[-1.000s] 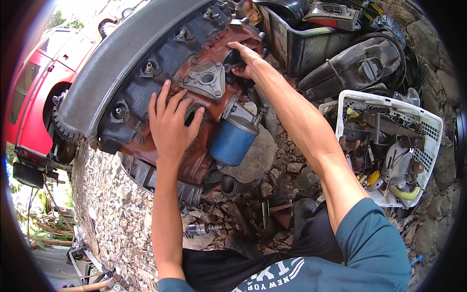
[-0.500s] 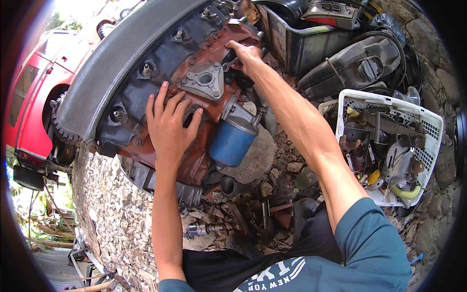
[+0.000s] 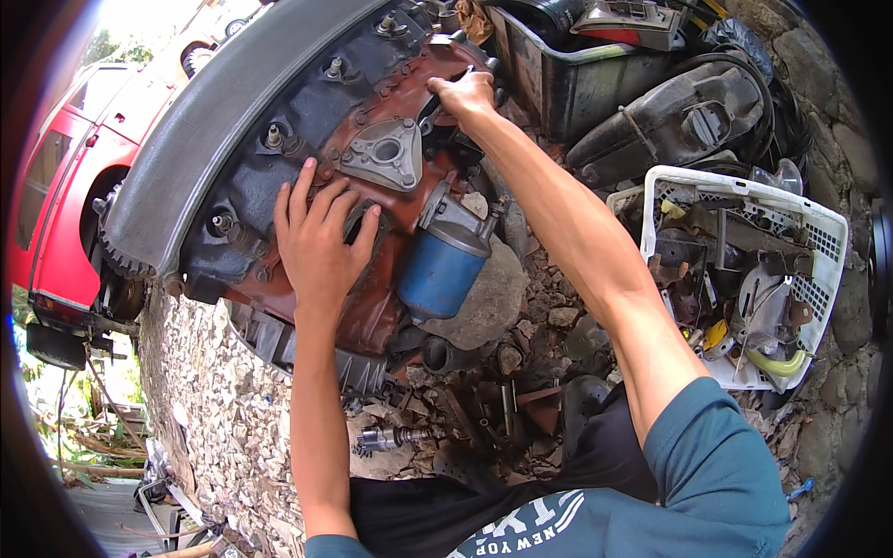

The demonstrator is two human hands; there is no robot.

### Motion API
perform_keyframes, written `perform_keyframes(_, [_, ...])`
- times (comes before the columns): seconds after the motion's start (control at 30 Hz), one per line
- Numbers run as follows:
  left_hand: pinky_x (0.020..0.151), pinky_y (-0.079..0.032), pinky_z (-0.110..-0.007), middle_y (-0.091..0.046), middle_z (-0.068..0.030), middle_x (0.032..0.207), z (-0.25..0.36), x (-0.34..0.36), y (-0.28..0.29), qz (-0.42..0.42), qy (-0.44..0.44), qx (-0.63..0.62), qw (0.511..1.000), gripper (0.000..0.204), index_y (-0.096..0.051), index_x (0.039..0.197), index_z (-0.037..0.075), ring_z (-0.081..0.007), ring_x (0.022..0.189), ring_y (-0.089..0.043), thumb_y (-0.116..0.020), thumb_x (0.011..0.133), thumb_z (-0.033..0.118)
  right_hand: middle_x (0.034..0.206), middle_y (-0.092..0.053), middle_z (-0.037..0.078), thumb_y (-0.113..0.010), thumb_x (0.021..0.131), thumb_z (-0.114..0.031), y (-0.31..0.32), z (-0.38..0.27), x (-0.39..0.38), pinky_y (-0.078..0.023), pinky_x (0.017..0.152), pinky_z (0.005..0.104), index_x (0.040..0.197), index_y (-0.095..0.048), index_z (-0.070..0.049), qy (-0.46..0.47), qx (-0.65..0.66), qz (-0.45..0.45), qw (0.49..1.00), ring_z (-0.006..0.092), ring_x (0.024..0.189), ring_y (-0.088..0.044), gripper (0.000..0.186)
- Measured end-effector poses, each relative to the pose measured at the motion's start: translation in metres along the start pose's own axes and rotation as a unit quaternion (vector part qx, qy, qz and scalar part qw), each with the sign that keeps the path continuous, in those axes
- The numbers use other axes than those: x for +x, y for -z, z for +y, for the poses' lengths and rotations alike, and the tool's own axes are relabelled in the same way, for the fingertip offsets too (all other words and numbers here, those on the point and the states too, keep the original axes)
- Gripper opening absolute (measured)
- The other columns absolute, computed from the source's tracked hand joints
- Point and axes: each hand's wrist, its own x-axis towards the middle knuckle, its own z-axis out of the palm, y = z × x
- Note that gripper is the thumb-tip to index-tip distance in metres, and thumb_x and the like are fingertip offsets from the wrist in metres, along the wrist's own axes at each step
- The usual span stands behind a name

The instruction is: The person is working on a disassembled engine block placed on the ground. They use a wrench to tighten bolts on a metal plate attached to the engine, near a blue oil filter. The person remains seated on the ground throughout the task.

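An engine block with rust-red paint (image 3: 367, 307), dark upper part and long grey cover (image 3: 200, 121) lies across the upper middle. My left hand (image 3: 316, 242) rests on it with fingers spread, holding nothing, beside an opening. My right hand (image 3: 465, 100) is closed at the block's far right end, around a dark piece that is mostly hidden by the fingers. Between my hands is a triangular metal flange (image 3: 381, 153) with bolts. A blue cylinder with a metal head (image 3: 437, 274) hangs on the block's near side.
A white crate (image 3: 819, 279) of metal parts stands right. Behind it are a black tub (image 3: 595, 93), a dark tank (image 3: 651, 130) and stones. A red vehicle (image 3: 65, 186) is at left. Gravel (image 3: 214, 418) and loose parts, including a metal shaft (image 3: 395, 437), lie below the engine.
The engine has shifted slightly to the left in the view, with both my hands moving along with it. My left fingers remain spread and my right fingers remain closed.
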Motion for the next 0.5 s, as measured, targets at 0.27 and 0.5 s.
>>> perform_keyframes(0.27, [0.11, -0.037, -0.051, -0.073, -0.0034, 0.107, 0.0, 0.0, 0.001, 0.013, 0.007, -0.015, 1.0, 0.016, -0.074, 0.093, 0.008, -0.0297, 0.13, -0.055, -0.079, 0.082, 0.018, 0.104, -0.065, 0.039, -0.072, 0.086, -0.035, 0.019, -0.012, -0.031, -0.053, 0.091, 0.0504, 0.131, -0.031, 0.017, 0.127, -0.086, 0.003, 0.988, 0.0502, 0.099, -0.066, 0.08])
perform_keyframes(0.5, [0.109, -0.039, -0.05, -0.073, -0.0037, 0.104, -0.001, -0.002, 0.001, 0.02, 0.005, -0.029, 0.999, 0.012, -0.073, 0.092, 0.007, -0.0292, 0.126, -0.059, -0.077, 0.084, 0.015, 0.1, -0.063, 0.042, -0.065, 0.093, -0.027, 0.024, -0.023, -0.033, -0.052, 0.09, 0.0542, 0.132, -0.024, 0.011, 0.183, -0.022, -0.056, 0.981, 0.0546, 0.098, -0.064, 0.068])
